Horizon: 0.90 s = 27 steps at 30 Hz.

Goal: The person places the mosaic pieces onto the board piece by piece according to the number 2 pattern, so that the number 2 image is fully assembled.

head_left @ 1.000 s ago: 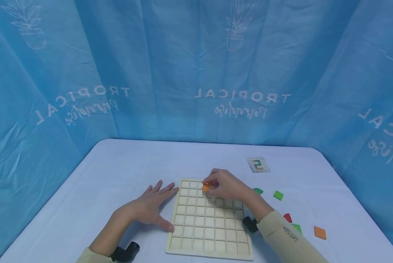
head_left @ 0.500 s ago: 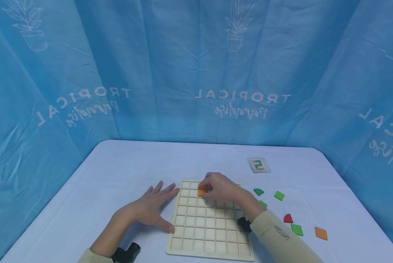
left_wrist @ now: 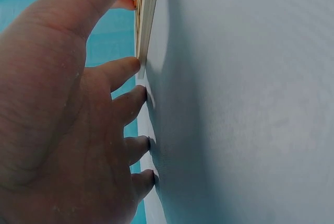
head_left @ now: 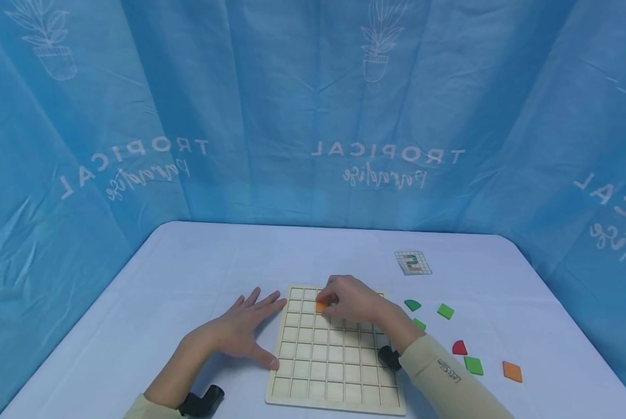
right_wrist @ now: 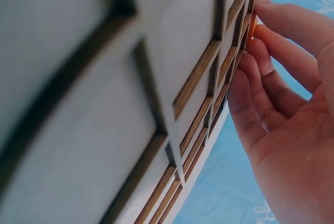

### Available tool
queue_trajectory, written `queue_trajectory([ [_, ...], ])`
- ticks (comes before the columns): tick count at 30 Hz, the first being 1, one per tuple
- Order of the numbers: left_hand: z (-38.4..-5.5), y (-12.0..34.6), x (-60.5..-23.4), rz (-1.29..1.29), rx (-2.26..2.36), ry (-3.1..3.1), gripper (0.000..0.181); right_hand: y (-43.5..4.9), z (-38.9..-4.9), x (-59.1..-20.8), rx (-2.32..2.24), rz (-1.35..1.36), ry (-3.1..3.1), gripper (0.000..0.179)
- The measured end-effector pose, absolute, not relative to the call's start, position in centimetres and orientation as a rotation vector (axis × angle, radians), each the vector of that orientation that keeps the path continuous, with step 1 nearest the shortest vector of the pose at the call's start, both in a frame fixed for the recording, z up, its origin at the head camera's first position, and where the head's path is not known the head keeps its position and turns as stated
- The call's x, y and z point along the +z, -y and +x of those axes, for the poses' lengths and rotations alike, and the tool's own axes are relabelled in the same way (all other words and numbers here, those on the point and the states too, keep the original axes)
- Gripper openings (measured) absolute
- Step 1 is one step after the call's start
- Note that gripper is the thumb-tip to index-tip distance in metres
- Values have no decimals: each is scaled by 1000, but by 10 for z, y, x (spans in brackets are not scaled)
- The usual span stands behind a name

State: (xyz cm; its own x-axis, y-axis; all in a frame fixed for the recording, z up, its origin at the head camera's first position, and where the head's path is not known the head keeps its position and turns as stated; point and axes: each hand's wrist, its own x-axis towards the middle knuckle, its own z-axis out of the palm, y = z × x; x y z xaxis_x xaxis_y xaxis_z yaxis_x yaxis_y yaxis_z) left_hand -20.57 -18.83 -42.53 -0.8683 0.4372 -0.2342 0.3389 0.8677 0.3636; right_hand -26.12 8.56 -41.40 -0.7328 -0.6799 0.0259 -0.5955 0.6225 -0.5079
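A pale wooden board (head_left: 335, 372) with a raised grid of square cells lies on the table. My right hand (head_left: 350, 298) is over its upper part, thumb and fingers at an orange square tile (head_left: 321, 306) in the second row from the far edge. In the right wrist view, only a sliver of the orange tile (right_wrist: 252, 27) shows between the fingers of the right hand (right_wrist: 292, 96). My left hand (head_left: 241, 331) has its fingers spread beside the board's left edge, with index fingertip and thumb touching it. The left wrist view shows the left hand (left_wrist: 78, 109) against that edge.
Right of the board lie a dark green rounded piece (head_left: 412, 305), green squares (head_left: 446, 311), a red rounded piece (head_left: 459, 347) and another orange square (head_left: 512, 371). A small gridded pattern card (head_left: 413, 263) lies farther back. A blue curtain (head_left: 313, 116) hangs behind the table.
My right hand moved slightly left and toward me with the orange tile, bringing it onto a second-row cell, then stayed there. The left hand has kept its place.
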Motion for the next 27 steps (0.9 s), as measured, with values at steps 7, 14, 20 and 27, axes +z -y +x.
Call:
queue_trajectory([
  [7,-205,189,-424,588,463,-2729,121,-87,-261,-413,-744,-1051,-2682,22],
  [14,-206,189,-424,587,453,-2731,122,-95,-261,-413,-793,-1070,-2686,23],
  [20,-206,189,-425,583,460,-2734,122,-107,-262,-413,-855,-1041,-2692,23],
  [27,-206,189,-425,593,479,-2726,122,-121,-258,-412,-870,-991,-2708,24],
])
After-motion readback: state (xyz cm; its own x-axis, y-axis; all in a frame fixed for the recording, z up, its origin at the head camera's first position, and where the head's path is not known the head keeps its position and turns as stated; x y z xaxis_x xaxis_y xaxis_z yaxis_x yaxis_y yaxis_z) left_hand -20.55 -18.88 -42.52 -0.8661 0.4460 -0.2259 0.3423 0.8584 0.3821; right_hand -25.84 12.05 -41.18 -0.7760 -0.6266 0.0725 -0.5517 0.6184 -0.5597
